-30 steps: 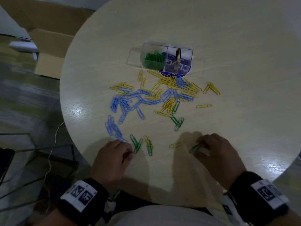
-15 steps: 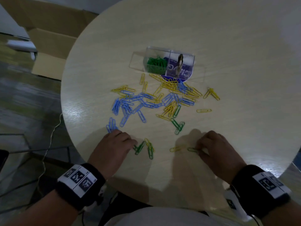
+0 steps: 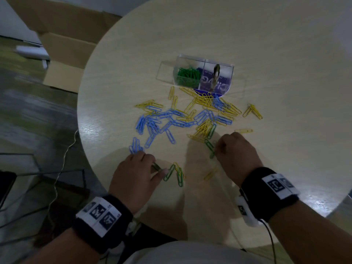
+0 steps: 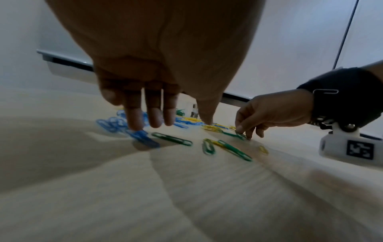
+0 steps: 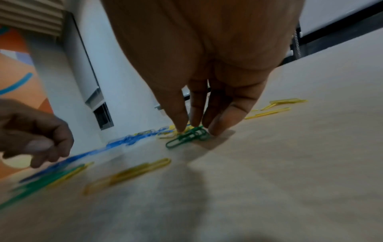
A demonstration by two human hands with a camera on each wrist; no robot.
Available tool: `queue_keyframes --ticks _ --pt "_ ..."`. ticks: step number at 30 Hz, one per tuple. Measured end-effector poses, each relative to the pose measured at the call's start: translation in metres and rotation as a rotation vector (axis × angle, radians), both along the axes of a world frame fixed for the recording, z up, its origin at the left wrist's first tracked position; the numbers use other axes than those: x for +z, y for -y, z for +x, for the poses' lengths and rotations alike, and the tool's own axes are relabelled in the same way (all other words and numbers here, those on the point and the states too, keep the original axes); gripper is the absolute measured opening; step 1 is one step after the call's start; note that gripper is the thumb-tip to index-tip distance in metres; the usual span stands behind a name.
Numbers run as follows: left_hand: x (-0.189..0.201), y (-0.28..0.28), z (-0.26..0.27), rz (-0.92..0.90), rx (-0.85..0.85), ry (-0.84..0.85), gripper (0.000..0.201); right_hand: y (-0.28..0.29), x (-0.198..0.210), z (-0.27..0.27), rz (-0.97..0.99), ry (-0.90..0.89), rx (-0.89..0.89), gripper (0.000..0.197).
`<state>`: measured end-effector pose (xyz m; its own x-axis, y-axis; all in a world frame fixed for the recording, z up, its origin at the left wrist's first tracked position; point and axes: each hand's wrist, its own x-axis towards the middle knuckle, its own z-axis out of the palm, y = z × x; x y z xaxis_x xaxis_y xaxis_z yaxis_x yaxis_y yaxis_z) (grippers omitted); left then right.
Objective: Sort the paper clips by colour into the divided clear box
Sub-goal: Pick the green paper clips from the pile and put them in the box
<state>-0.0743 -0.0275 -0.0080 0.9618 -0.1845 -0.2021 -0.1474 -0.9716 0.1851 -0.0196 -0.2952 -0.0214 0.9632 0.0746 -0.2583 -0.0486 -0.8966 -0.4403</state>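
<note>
A divided clear box [image 3: 204,62] stands at the table's middle, its left compartment holding green clips [image 3: 188,75]. Blue clips [image 3: 152,122] and yellow clips [image 3: 207,100] lie mixed in front of it. My right hand [image 3: 216,151] is at the pile's near edge, thumb and fingers pinching a bunch of green clips [image 5: 189,135] down on the table. My left hand [image 3: 160,169] hovers near the front edge with fingers [image 4: 153,117] hanging straight. A single green clip [image 4: 172,139] lies just under them. Two more green clips [image 3: 180,177] with a yellow one lie beside its thumb.
A lone yellow clip [image 3: 210,174] lies between my hands. More yellow clips [image 3: 253,111] sit off to the right. The round table's edge [image 3: 83,141] curves close on the left. Cardboard boxes [image 3: 62,54] and a cable [image 3: 62,162] are on the floor beyond.
My right hand has moved forward from near the front edge to the green clips by the pile, leaving the yellow clip behind. My left hand stayed near the front green clips.
</note>
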Motion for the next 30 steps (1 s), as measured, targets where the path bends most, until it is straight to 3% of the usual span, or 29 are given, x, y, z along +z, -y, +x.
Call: queue_keyframes --ticks 3,8,11,16,20,25,30 --pt "-0.006 0.014 -0.006 0.036 0.057 -0.065 0.047 -0.009 0.0 -0.007 -0.033 -0.061 0.009 0.028" --pt "-0.014 0.021 -0.012 -0.055 0.017 -0.022 0.019 -0.013 0.002 -0.012 -0.013 -0.049 0.039 0.018" --pt "-0.018 0.013 -0.01 -0.092 0.03 -0.03 0.022 -0.011 0.003 -0.01 -0.02 -0.049 0.023 0.022" --pt "-0.015 0.007 -0.003 -0.165 0.092 -0.106 0.02 -0.009 0.001 -0.007 -0.11 -0.049 0.094 0.014" --pt "-0.014 0.008 0.002 -0.145 -0.001 -0.17 0.021 -0.004 0.005 -0.009 -0.125 -0.09 0.125 0.014" --pt "-0.004 0.008 0.003 -0.111 -0.022 -0.172 0.018 0.018 0.019 -0.007 0.015 -0.151 -0.059 0.014" --pt "0.013 0.01 0.065 -0.467 0.18 -0.104 0.018 0.027 0.038 0.034 0.204 -0.057 -0.253 0.012"
